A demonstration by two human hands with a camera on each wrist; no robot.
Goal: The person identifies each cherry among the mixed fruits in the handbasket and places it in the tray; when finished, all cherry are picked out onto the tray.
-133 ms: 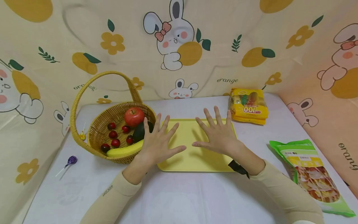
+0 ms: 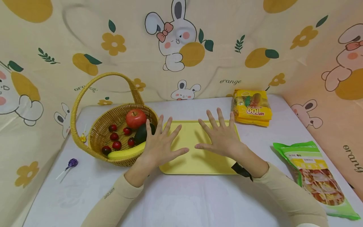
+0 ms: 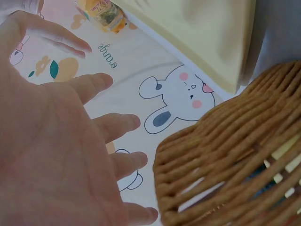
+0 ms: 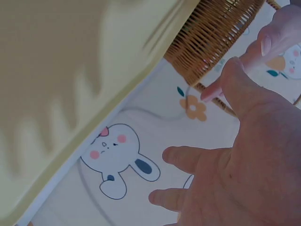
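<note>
My left hand point(image 2: 158, 146) is held over the left edge of a yellow tray point(image 2: 195, 165), fingers spread and holding nothing. My right hand point(image 2: 222, 137) hovers over the tray's right half, its fingers likewise spread. Beside my left hand stands a wicker basket point(image 2: 124, 162) with a tall handle. Inside it are a red apple point(image 2: 136, 118), a banana point(image 2: 124, 154), a dark green avocado-like fruit point(image 2: 141, 135) and several dark red cherries point(image 2: 117, 145). In the head view my left fingers overlap the avocado-like fruit and the banana's end. The left wrist view shows the basket's woven side point(image 3: 225, 155) near the fingertips.
A yellow snack bag point(image 2: 252, 108) stands at the back right. A green-and-white food bag point(image 2: 317, 179) lies at the right edge. Left of the basket lie a purple-wrapped lollipop point(image 2: 72, 162) and a yellow one point(image 2: 83, 137). Printed cloth walls point(image 2: 221, 19) enclose the table.
</note>
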